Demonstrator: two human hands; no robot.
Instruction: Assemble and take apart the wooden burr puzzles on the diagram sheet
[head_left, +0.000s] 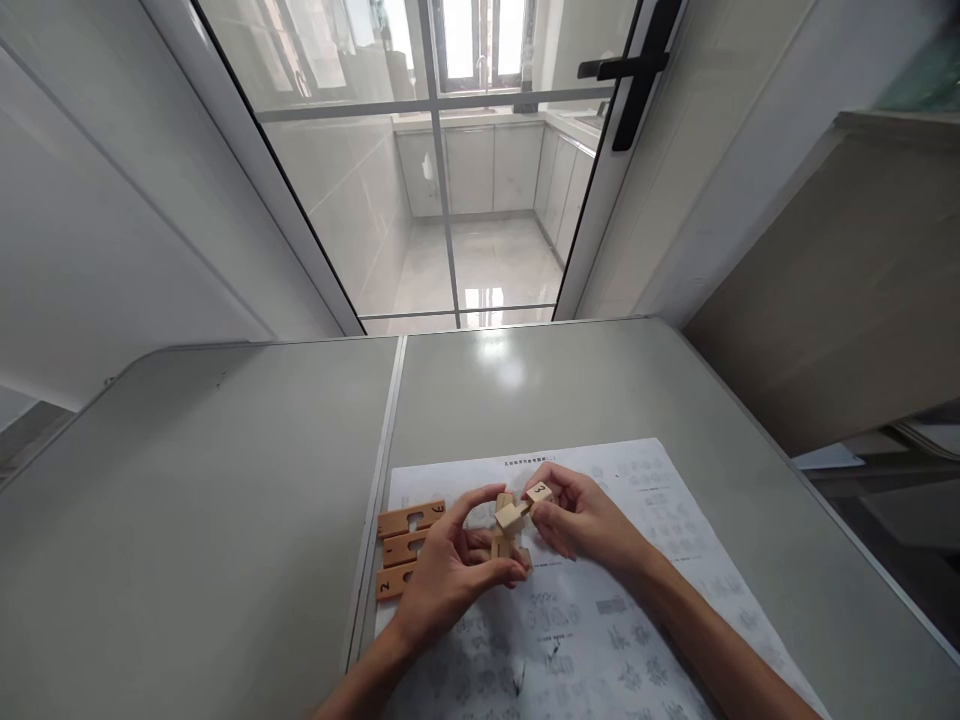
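Several pale wooden puzzle pieces (510,518) form a small cluster above the printed sheet (600,610). My left hand (457,560) wraps round this cluster from the left, thumb below and index finger at its top. Between the thumb and fingers of my right hand (574,510) is a wooden piece (539,492) whose end bears a "3"; it meets the cluster's right side. Whether it is joined to the others I cannot tell. To the left lie three darker notched wooden pieces (411,517) in a stack of rows, some numbered, partly hidden by my left hand.
The grey table (262,520) has a metal seam (382,430) running just left of the sheet. Beyond its far edge stands a glass door (487,200) with a black handle (637,68). A brown panel (825,270) rises beside the table's right edge.
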